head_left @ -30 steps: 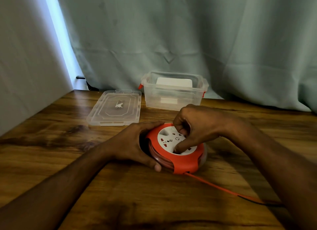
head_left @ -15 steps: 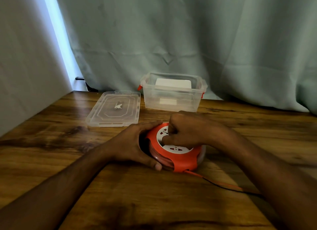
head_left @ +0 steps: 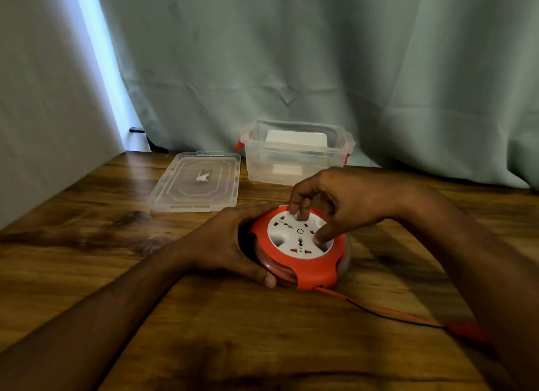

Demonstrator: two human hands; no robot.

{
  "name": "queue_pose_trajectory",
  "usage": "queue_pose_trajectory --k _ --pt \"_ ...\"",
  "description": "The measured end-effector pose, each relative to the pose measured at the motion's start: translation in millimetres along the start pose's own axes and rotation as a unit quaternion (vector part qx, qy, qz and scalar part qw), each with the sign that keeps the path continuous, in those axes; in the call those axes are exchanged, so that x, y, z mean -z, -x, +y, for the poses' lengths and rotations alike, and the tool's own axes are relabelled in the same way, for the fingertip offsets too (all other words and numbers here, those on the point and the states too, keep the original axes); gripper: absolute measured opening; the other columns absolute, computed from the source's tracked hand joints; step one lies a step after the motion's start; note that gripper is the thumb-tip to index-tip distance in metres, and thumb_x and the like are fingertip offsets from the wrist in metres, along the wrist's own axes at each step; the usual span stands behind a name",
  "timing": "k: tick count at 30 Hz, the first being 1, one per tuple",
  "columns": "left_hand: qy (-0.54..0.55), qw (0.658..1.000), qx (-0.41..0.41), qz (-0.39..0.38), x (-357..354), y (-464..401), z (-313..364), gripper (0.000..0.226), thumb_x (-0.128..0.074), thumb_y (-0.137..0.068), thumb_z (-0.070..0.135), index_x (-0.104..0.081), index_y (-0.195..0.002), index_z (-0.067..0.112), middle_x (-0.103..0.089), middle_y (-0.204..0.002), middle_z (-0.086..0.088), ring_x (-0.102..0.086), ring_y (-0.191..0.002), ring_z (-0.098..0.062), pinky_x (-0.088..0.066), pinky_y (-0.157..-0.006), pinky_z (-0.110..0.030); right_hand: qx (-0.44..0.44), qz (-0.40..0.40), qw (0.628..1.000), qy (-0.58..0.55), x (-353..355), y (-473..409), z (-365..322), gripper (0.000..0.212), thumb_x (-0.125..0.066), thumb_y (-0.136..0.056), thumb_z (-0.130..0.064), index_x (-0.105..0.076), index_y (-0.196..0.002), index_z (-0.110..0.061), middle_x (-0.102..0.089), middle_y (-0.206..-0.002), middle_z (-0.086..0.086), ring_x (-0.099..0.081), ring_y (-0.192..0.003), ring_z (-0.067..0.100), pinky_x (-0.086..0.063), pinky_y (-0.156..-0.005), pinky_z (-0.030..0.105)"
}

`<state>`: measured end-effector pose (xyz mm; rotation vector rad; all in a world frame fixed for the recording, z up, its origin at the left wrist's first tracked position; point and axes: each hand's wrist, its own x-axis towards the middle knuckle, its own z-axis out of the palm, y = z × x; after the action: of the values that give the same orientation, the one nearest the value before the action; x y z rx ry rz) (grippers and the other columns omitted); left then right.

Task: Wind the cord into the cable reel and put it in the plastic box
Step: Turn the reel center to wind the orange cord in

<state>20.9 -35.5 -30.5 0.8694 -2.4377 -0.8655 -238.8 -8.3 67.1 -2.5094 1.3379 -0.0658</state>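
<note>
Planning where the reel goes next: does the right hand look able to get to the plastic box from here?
Probably yes: the plastic box stands open just behind the right hand, with only bare table between them.

The scene is dim, and the main light comes from a bright bluish strip between the curtain [head_left: 320, 55] and the wall at the upper left. This light makes a soft glare on the wooden table [head_left: 102, 215] and on the clear lid [head_left: 195, 183], while both arms throw dark shadows toward the near edge. The picture is a little soft, the near corners are darker, and the wide lens bends the lines at the edges.
</note>
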Motion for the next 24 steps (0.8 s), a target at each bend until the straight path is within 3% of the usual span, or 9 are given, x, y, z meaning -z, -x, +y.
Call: queue_pose_trajectory --k 4,8,12,16,19,21,23,24 --pt "-0.005 1.0 0.019 -0.007 0 2 3 0.136 -0.093 -0.045 0.067 -0.027 -0.159 0.036 -0.046 -0.152 0.022 -0.046 -0.136 0.006 -0.041 -0.111 -0.016 -0.004 -0.001 1.0 -0.001 -4 2 2 0.044 -0.09 -0.075 -0.028 -0.069 -0.114 -0.031 -0.061 -0.081 -0.039 -0.048 -0.077 -0.034 -0.033 -0.058 -0.008" --pt "-0.01 0.999 0.032 -0.005 1 2 5 0.138 -0.093 -0.043 0.067 -0.027 -0.159 0.035 -0.044 -0.155 0.019 -0.044 -0.139 0.0 -0.041 -0.115 -0.025 0.008 0.022 1.0 0.009 -11 8 -2 0.035 -0.089 -0.076 -0.029 -0.068 -0.105 -0.033 -0.058 -0.081 -0.047 -0.052 -0.08 -0.028 -0.041 -0.059 0.0" --pt "0.0 0.999 0.035 -0.009 2 3 6 0.135 -0.094 -0.043 0.064 -0.029 -0.158 0.036 -0.045 -0.149 0.027 -0.045 -0.136 0.006 -0.041 -0.113 -0.019 -0.005 0.064 0.998 0.007 -19 13 -1 0.039 -0.088 -0.072 -0.044 -0.06 -0.098 -0.036 -0.066 -0.103 -0.018 -0.062 -0.088 -0.002 -0.048 -0.063 0.018" --pt "0.003 0.999 0.036 -0.01 2 5 9 0.135 -0.093 -0.043 0.064 -0.031 -0.158 0.033 -0.047 -0.153 0.018 -0.046 -0.138 0.0 -0.042 -0.115 -0.026 0.018 0.103 0.994 0.001 -24 21 -3 0.043 -0.088 -0.07 -0.047 -0.056 -0.096 -0.036 -0.069 -0.098 -0.016 -0.062 -0.082 -0.005 -0.046 -0.057 0.013" --pt "0.007 0.999 0.036 -0.014 1 4 10 0.135 -0.092 -0.044 0.063 -0.03 -0.159 0.031 -0.044 -0.155 0.016 -0.044 -0.14 -0.001 -0.04 -0.116 -0.025 0.019 0.136 0.991 -0.011 -28 27 -1 0.045 -0.087 -0.067 -0.052 -0.054 -0.094 -0.038 -0.068 -0.093 -0.019 -0.064 -0.077 0.005 -0.049 -0.054 0.022" --pt "0.004 0.999 0.035 -0.016 1 3 8 0.136 -0.092 -0.043 0.063 -0.029 -0.159 0.031 -0.042 -0.157 0.016 -0.042 -0.141 -0.001 -0.038 -0.113 -0.018 0.004 0.15 0.988 -0.037 -33 29 3 0.047 -0.087 -0.065 -0.054 -0.054 -0.093 -0.038 -0.068 -0.095 -0.016 -0.066 -0.088 0.009 -0.058 -0.07 0.039" --pt "0.002 0.999 0.035 -0.019 0 2 6 0.135 -0.093 -0.044 0.063 -0.028 -0.159 0.033 -0.042 -0.156 0.017 -0.041 -0.14 0.0 -0.036 -0.109 -0.011 -0.016 0.166 0.984 -0.057 -40 30 6 0.05 -0.086 -0.063 -0.059 -0.053 -0.093 -0.038 -0.064 -0.101 -0.015 -0.062 -0.098 0.008 -0.057 -0.083 0.041" --pt "0.002 0.999 0.036 -0.021 0 2 6 0.135 -0.093 -0.044 0.062 -0.028 -0.159 0.034 -0.042 -0.156 0.018 -0.041 -0.14 0.001 -0.036 -0.108 -0.011 -0.026 0.177 0.982 -0.056 -43 31 7 0.051 -0.084 -0.061 -0.063 -0.052 -0.093 -0.039 -0.061 -0.102 -0.015 -0.06 -0.098 0.006 -0.057 -0.082 0.04"
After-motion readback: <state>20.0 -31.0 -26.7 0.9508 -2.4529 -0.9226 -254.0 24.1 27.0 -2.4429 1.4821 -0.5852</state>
